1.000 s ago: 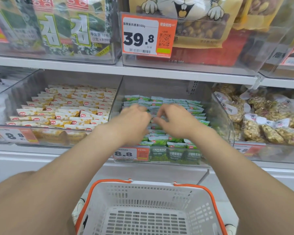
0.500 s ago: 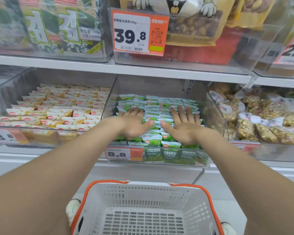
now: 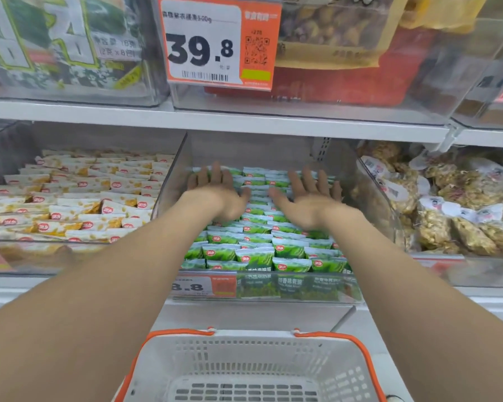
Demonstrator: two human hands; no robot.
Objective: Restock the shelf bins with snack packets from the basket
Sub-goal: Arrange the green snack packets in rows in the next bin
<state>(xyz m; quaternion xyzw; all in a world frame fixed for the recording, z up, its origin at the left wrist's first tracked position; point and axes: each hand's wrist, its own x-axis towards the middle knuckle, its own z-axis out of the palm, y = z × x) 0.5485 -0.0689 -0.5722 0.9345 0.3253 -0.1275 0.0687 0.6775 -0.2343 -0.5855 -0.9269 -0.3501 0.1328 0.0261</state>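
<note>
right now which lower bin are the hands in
The middle bin, with green packets: left hand and right hand lie open on them. The yellow-packet bin and the clear-bag bin beside it are untouched.

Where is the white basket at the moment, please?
In the head view, the white basket sits at the bottom centre of the picture, directly below the clear bin that holds the green packets.
</note>
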